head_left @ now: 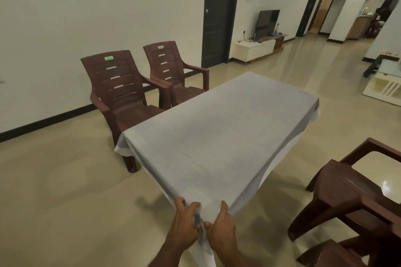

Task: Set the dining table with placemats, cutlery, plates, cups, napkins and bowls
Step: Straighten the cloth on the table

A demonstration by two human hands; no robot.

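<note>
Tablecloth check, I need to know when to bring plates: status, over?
Left hand and right hand both grip the near corner of the white tablecloth. Cloth spread over table, nothing set on it. Brown chair close on right.

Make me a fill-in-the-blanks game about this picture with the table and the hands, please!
1. The table is covered with a white ____.
2. Both the left hand and the right hand pinch the cloth at the table's near ____.
3. By the wall stand ____ brown chairs side by side.
4. On the low cabinet far behind stands a dark ____.

Missing words: tablecloth; corner; two; television
</note>
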